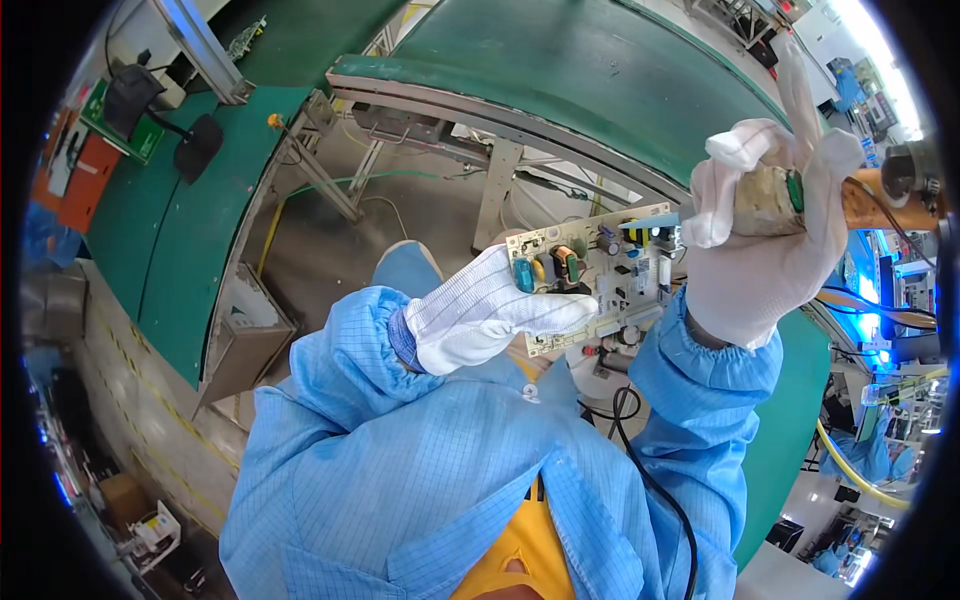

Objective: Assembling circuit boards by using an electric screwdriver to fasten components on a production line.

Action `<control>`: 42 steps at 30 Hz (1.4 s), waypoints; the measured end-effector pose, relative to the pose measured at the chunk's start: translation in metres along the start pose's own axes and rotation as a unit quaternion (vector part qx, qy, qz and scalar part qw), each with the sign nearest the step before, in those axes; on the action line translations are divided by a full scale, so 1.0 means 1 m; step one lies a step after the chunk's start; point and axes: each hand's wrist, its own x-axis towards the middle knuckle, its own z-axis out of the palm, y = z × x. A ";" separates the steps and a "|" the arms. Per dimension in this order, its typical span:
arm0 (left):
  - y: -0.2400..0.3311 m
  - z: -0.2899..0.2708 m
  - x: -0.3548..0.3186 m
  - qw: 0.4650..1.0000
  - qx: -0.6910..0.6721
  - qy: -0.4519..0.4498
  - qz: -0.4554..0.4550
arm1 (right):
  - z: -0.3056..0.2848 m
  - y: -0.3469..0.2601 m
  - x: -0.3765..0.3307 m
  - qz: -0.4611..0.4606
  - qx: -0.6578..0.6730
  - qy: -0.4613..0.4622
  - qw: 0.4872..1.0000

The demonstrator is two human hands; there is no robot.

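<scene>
A cream-coloured circuit board point(618, 282) full of components is tilted in front of my chest. My left hand point(490, 312), in a white striped glove, grips its left side with the thumb across the component face. Raised on the right, my right hand point(762, 225) wears a white glove and curls around a worn beige, tape-wrapped handle point(768, 200) with a small green part. One finger points upward. An orange-brown shaft point(880, 203) extends from behind the hand toward a dark round fitting; what kind of tool this is, I cannot make out.
Ahead runs a green conveyor belt point(560, 70) with a metal frame. At left stands a green-topped bench point(170, 240) with black lamp-like heads. A black cable point(655, 480) hangs across my right sleeve. Another green surface point(785, 430) lies on the right, near blue-lit equipment point(868, 300).
</scene>
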 end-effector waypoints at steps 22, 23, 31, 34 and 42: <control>0.035 0.012 0.009 0.988 -0.118 0.052 -0.083 | -0.019 0.019 -0.004 -0.013 0.054 -0.046 0.997; 0.039 0.012 0.010 0.981 -0.150 0.053 -0.113 | -0.019 0.019 -0.004 -0.010 0.057 -0.055 0.997; 0.003 0.001 0.000 0.995 -0.058 0.087 -0.009 | -0.018 0.013 0.002 0.010 0.076 -0.122 0.990; 0.029 0.001 -0.001 0.984 -0.131 0.091 -0.074 | -0.022 0.008 0.003 0.013 0.073 -0.138 0.988; 0.035 0.007 -0.008 0.962 -0.222 0.119 -0.109 | 0.007 -0.007 -0.003 -0.023 -0.108 -0.026 0.994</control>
